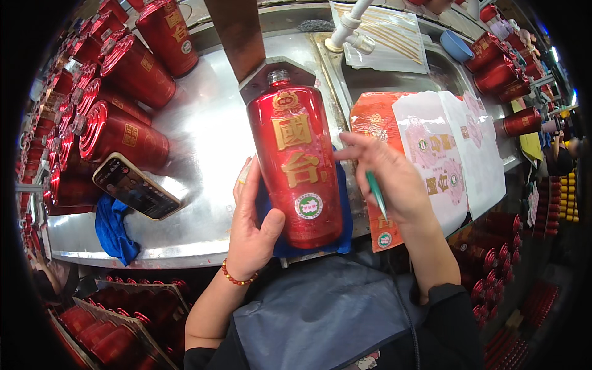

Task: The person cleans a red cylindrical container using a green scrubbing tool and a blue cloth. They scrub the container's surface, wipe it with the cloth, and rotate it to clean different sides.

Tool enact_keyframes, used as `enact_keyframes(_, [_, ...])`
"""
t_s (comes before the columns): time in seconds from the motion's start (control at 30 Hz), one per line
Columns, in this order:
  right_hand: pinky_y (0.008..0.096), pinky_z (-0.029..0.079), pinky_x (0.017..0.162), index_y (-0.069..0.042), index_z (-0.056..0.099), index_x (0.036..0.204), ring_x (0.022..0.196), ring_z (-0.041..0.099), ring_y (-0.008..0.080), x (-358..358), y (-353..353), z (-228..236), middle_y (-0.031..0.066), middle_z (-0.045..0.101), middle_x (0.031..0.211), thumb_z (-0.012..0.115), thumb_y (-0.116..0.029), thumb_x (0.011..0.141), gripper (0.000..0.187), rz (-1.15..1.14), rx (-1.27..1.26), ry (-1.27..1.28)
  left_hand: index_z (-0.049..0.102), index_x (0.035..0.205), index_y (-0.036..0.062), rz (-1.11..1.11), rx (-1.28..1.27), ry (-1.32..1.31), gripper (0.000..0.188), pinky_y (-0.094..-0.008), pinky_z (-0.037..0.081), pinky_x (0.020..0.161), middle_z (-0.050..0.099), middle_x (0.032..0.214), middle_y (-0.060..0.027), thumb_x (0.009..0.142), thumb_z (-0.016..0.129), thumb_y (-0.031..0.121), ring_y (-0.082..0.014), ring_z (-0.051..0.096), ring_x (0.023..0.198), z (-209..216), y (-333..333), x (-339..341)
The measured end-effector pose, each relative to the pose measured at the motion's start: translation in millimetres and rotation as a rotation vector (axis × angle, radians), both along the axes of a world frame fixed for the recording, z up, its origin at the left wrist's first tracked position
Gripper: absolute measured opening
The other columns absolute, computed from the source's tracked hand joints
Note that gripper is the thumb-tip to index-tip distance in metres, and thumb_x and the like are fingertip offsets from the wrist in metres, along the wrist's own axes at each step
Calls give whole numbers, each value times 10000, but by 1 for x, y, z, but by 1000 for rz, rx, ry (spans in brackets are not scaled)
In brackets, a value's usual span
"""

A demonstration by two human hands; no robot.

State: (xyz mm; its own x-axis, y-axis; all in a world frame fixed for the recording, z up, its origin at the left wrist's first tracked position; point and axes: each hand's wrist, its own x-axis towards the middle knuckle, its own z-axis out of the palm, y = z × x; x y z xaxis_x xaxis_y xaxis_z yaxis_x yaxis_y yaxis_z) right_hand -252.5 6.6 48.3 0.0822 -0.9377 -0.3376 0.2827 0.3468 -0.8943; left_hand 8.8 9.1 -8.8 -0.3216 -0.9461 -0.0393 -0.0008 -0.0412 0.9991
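Observation:
A red glossy bottle (pixel 320 219) with gold characters and a round green-and-white emblem lies tilted in front of me, its bare glass neck at the far end. Under it is a blue cloth (pixel 347 228). My left hand (pixel 254 225) grips the bottle's lower left side, thumb in front and the other fingers partly hidden behind the glass. On the right, my right hand (pixel 394 179) has its forefinger stretched toward the bottle's right edge; I cannot tell whether it touches. A slim green pointed tool (pixel 375 190) is held in that hand, tip downward.
Right of the bottle lie red and white decal sheets (pixel 487 154) at a sink (pixel 404 80) with a white pipe (pixel 348 28). A phone (pixel 139 187) leans by a blue rag (pixel 116 231) on the metal counter (pixel 203 135). Red bottles (pixel 126 132) crowd the left.

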Motion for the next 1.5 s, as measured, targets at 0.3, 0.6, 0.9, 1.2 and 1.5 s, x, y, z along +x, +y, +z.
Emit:
enact_keyframes(0.3, [302,511,1008,4,602,1335,1125,640,131,18,29,23,69,687,1189,709,6,944,406,47,-180,35,255,1620,-14,-4,-63,-134,945,-474,143,1261,300,1639,-218,907,709,408,-359,170,1567,2,-1,-1])
enact_keyframes(0.6, [255,579,803,29,672,1207,898,702,120,-1,25,30,66,736,1034,734,1,915,300,44,-173,305,251,1614,-28,-53,-356,-235,1033,-484,139,1258,295,1640,-218,888,729,529,-365,161,1562,-2,-7,-1])
enact_keyframes(0.9, [278,500,800,-75,790,1116,888,645,141,-18,7,40,50,743,1003,788,-2,837,289,13,-531,691,55,1633,-30,-221,-585,-551,1535,-577,132,1249,229,1650,-264,575,935,650,-501,132,1542,22,-14,10])
enact_keyframes(1.2, [339,456,885,-175,828,1023,952,584,211,-1,55,41,-29,753,964,774,37,658,425,280,-907,916,449,1516,69,-142,-544,-551,1054,-509,230,1239,416,1583,-178,660,961,411,-403,269,1522,28,-21,-4])
enact_keyframes(1.5, [314,494,690,-101,802,1100,789,588,180,23,64,49,15,700,992,749,-92,717,387,413,-1152,991,309,1579,-52,-16,-553,-571,1182,-550,200,1215,533,1240,-232,658,935,343,-472,309,1451,39,-5,-12])
